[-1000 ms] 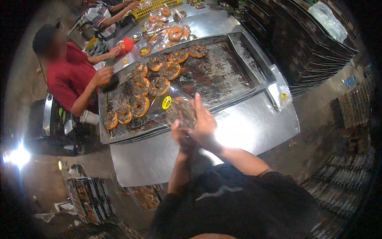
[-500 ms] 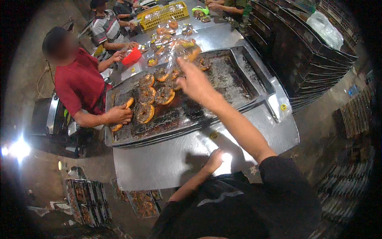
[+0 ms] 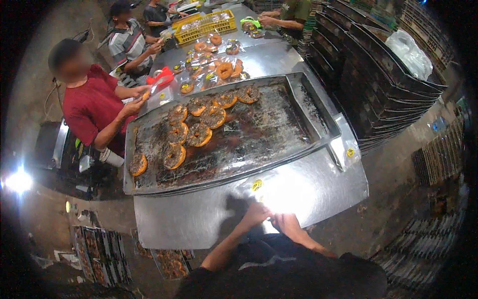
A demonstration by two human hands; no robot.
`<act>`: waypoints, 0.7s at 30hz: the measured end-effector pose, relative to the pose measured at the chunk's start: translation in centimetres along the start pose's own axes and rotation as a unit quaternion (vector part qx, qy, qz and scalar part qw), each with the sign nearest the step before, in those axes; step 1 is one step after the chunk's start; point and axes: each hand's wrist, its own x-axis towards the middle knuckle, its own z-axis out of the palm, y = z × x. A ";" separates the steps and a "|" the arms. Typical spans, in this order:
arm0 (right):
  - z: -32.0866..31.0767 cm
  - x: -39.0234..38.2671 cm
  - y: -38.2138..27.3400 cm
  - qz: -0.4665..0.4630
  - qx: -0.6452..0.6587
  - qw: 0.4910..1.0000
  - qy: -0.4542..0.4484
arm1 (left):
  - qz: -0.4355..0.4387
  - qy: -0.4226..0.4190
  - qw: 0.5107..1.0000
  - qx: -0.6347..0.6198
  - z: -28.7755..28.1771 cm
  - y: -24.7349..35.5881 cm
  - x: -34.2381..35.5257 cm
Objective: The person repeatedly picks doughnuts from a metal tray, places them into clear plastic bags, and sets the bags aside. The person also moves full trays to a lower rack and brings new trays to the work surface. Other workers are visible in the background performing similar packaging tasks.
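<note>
Dim scene, harsh glare on steel table [image 3: 308, 192], dark fisheye rim.

Both hands, left hand [image 3: 256, 215] and right hand [image 3: 288, 223], meet at the steel table [image 3: 199, 219] edge, doughnut tray [image 3: 318, 144] at twelve o'clock.

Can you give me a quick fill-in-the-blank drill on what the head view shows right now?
1. The person's left hand and right hand meet at the near edge of the shiny ____ table.
2. The ring doughnuts lie on a large dark baking ____ .
3. The co-worker beside that tray wears a ____ shirt.
4. At the far end of the table stands a ____ crate.

Missing words: metal; tray; red; yellow
</note>
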 end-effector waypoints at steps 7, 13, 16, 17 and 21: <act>-7.4 4.9 -4.1 0.109 0.736 0.667 0.027 | 0.176 0.177 0.968 -0.022 -0.2 9.0 2.9; -8.9 9.1 -12.3 -0.029 0.850 0.503 -0.157 | 0.005 0.330 0.766 -0.552 -6.3 12.0 5.6; -7.9 12.1 -13.4 0.037 0.678 0.683 -0.270 | 0.032 0.337 0.710 -0.617 -11.3 7.3 3.2; -8.6 15.9 -12.2 -0.069 0.503 0.839 -0.195 | 0.047 0.373 0.700 -0.606 -12.2 5.6 2.2; -14.1 32.2 -11.6 -0.185 0.028 0.960 0.209 | 0.040 0.579 0.637 -0.507 -15.1 5.0 0.8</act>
